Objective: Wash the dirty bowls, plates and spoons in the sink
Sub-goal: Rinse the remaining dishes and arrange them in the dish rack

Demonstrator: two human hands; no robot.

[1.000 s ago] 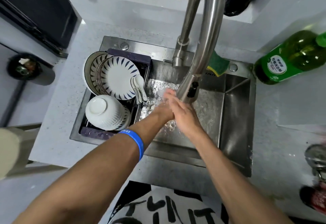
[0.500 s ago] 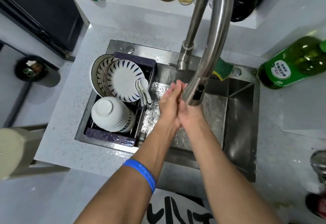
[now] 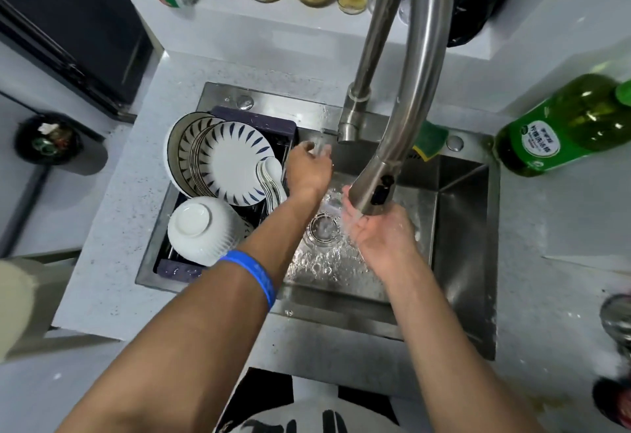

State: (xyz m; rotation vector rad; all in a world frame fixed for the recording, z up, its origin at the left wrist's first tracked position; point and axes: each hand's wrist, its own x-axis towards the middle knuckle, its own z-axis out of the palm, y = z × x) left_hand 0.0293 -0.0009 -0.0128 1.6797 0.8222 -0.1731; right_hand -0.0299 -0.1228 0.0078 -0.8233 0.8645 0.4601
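Below us, the sink [image 3: 457,227] holds a rack [image 3: 252,118] of plates [image 3: 235,159], upturned bowls [image 3: 199,227] and spoons [image 3: 273,176] at left, while our right hand [image 3: 382,238] lies relaxed, palm up, under the running faucet [image 3: 409,91] and our left hand [image 3: 307,169], fingers blurred, reaches toward its lever.

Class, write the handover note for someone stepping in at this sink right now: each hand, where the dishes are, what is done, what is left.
Left hand: reaching toward the tap lever, fingers blurred.
Right hand: open, palm up under the running spout.
Plates, spoons and upturned bowls sit in the rack; the basin holds no dishes.
Done, by the look of it: washing.
Left: shut off the water.
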